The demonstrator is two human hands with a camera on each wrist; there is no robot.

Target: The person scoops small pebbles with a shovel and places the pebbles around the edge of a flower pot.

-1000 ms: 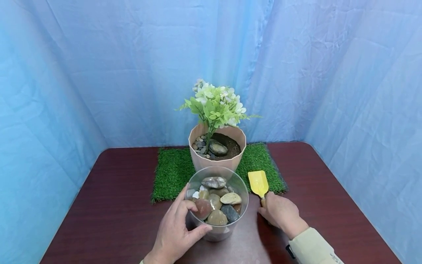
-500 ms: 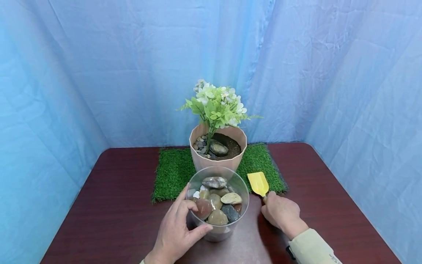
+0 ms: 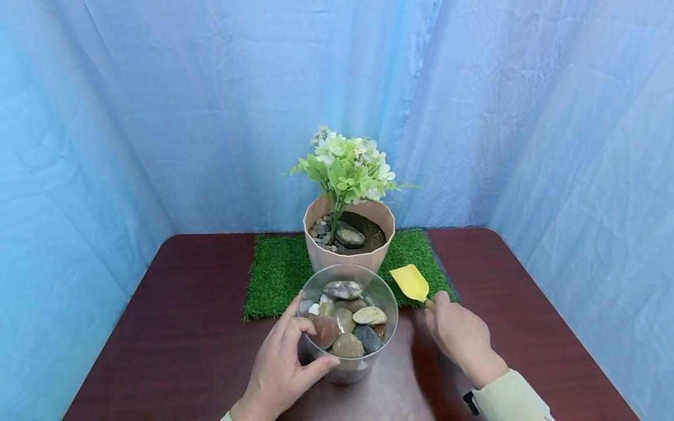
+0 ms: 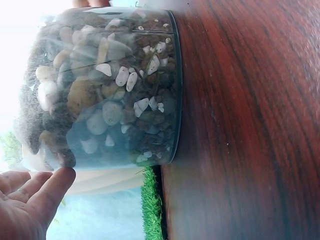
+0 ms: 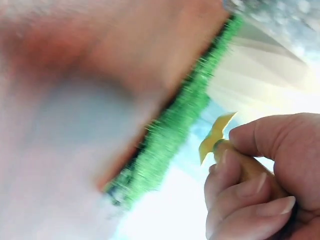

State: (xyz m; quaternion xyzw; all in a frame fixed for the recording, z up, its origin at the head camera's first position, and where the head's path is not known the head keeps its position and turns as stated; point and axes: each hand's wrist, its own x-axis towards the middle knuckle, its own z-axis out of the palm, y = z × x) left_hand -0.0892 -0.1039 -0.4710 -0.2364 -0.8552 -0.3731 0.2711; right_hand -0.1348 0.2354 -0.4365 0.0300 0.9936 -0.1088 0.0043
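Note:
A clear plastic container point(image 3: 342, 371) full of stones and pebbles stands on the table. My left hand point(image 3: 281, 362) grips its left side, thumb at the near rim and a finger curled at the rim; the left wrist view shows its fingers point(image 4: 50, 192) against the wall. My right hand point(image 3: 460, 336) holds a small yellow shovel point(image 3: 411, 282) by its wooden handle point(image 5: 252, 170), fingers curled round it. The blade is over the grass mat, right of the container. Behind the container is a pinkish flowerpot point(image 3: 350, 259) with dark soil, pebbles, a large stone point(image 3: 350, 235) and a white-flowered plant point(image 3: 347, 169).
A green artificial grass mat point(image 3: 279, 280) lies under the flowerpot on the dark red wooden table point(image 3: 174, 327). Light blue curtains point(image 3: 253, 117) hang behind the table and on both sides.
My right hand has shifted slightly right and forward, and the shovel has lifted, its blade turning to point more to the left. The left hand and container have stayed in place.

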